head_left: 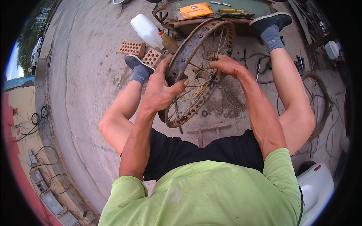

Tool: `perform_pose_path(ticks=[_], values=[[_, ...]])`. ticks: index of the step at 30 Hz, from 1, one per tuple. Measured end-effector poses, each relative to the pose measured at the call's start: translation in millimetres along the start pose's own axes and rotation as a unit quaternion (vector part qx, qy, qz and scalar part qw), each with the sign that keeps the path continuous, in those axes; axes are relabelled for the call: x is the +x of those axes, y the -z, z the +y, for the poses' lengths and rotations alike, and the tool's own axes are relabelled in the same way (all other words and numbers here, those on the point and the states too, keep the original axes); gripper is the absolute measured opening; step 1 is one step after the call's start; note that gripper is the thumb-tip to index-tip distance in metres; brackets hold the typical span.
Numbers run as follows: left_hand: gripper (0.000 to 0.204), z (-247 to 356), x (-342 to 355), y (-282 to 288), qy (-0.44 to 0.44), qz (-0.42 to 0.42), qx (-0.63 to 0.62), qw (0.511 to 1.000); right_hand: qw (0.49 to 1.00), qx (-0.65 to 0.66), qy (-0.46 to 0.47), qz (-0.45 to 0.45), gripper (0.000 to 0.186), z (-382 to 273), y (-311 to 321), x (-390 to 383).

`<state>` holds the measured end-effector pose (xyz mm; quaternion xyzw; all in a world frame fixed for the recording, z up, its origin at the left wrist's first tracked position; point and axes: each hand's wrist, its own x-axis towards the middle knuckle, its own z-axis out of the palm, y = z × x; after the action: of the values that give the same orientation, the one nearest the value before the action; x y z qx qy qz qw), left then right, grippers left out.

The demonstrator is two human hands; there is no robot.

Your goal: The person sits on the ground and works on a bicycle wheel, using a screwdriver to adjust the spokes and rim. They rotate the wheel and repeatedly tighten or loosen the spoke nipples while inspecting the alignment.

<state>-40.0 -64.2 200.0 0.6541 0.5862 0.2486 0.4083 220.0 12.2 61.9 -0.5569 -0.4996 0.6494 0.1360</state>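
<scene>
A rusty spoked wheel [183, 59], with no tyre on it, stands tilted between my legs. My left hand [162, 87] is closed round the near left side of its rim, with the thumb on the inner edge. My right hand [227, 67] reaches in from the right among the spokes, its fingers curled at a spoke near the far side of the rim. The fingertips are partly hidden there. The hub [202, 76] sits between my two hands. Several holes and nipples show along the rim.
Past the wheel, a green-topped stand [252, 10] carries an orange box [195, 11], a wrench [220, 3] and a yellow-handled tool [236, 12]. Left of it are a white plastic jug [146, 30], a brown bottle [169, 42] and perforated bricks [132, 48]. Cables [320, 101] lie right; a wooden piece [209, 128] lies below.
</scene>
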Motion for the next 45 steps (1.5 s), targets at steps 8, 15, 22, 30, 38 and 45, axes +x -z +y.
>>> perform_pose_path(ticks=[8, 15, 22, 30, 38, 45], values=[[0.082, 2, 2, -3, -0.007, -0.009, -0.014, 1.0, 0.997, -0.033, -0.064, 0.012, 0.055, 1, -5, 16], [0.081, 7, 1, -6, -0.011, -0.018, 0.006, 1.0, 0.991, 0.11, -0.078, 0.007, 0.056, 13, -16, 8], [0.079, 0, 14, -4, -0.001, 0.018, -0.012, 1.0, 0.952, 0.188, 0.014, 0.242, 0.05, 31, -42, 15], [0.081, -2, 15, 1, 0.008, 0.015, -0.008, 1.0, 0.929, 0.241, 0.099, 0.264, 0.05, 42, -35, 17], [0.082, -4, 12, 4, 0.014, 0.02, -0.009, 1.0, 0.931, 0.159, 0.153, 0.289, 0.054, 48, -42, 25], [0.078, -3, 13, 2, 0.004, 0.013, 0.0, 1.0, 0.909, 0.273, 0.099, 0.299, 0.042, 54, -38, 37]])
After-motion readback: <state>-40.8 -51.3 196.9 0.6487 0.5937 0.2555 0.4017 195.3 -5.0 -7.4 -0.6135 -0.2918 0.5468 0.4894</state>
